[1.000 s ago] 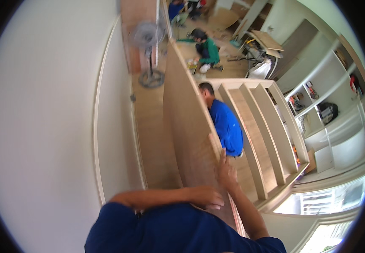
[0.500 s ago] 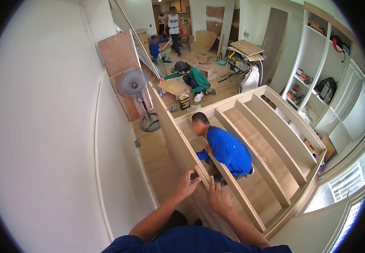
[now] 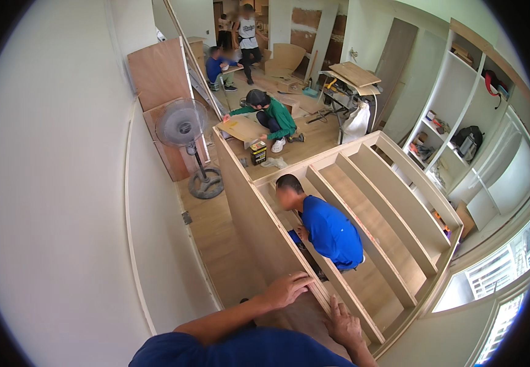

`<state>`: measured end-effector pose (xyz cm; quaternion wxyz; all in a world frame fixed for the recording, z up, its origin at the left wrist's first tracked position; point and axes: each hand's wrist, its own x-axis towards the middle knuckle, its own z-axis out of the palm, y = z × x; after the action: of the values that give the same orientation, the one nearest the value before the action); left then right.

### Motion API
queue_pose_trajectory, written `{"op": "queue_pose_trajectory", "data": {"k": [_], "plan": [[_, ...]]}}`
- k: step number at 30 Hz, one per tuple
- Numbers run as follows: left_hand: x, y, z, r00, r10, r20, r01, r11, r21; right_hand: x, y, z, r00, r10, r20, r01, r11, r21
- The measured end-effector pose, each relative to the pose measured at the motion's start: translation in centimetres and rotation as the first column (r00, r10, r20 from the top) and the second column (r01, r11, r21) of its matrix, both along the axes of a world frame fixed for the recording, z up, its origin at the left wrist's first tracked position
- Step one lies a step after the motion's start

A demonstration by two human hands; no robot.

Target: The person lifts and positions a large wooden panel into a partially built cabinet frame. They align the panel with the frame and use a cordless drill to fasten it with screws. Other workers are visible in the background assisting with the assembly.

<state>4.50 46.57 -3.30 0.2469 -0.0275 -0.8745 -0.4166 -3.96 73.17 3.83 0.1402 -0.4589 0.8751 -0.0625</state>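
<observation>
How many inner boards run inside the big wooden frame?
4, left to right: first board, partly hidden by the blue-shirted worker; second board; third board; fourth board, nearest the frame's right side.

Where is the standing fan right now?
In the head view, the standing fan is on the floor at upper left, in front of the brown panels and left of the wooden frame.

- Can spot dark lettering (image 3: pixel 248 28) on a white shirt (image 3: pixel 249 43) way back
- Can't read the tiny print (image 3: pixel 258 148) on the black-and-yellow box (image 3: pixel 259 158)
- Ditto the pale mark (image 3: pixel 342 229) on the bright blue shirt (image 3: pixel 331 238)
</observation>
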Motion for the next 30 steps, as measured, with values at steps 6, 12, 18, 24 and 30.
{"op": "queue_pose_trajectory", "data": {"k": [6, 12, 18, 24, 30], "plan": [[-3.2, -5.6, 3.5, 0.955, -0.296, -0.019, 0.26, 0.867, -0.425, 0.6, 0.2, -1.4, 0.99, -0.068, -0.125, 0.055, 0.993, -0.103], [-4.3, -7.3, 0.0, 0.861, -0.455, -0.227, 0.311, 0.824, -0.473, 1.1, -0.3, -2.0, 0.971, -0.094, -0.219, 0.066, 0.989, -0.131], [-4.7, -7.8, -0.1, 0.854, -0.481, -0.199, 0.37, 0.83, -0.418, 1.3, -0.6, -2.0, 0.963, -0.08, -0.258, 0.03, 0.981, -0.19], [-6.5, -8.2, 1.9, 0.795, -0.534, -0.288, 0.436, 0.833, -0.339, -0.3, 2.6, -8.6, 0.853, 0.012, -0.522, -0.129, 0.974, -0.187], [-5.9, -8.6, 1.2, 0.857, -0.449, -0.253, 0.363, 0.874, -0.324, 1.2, -1.4, -1.1, 0.919, -0.084, -0.384, -0.025, 0.962, -0.271]]}}
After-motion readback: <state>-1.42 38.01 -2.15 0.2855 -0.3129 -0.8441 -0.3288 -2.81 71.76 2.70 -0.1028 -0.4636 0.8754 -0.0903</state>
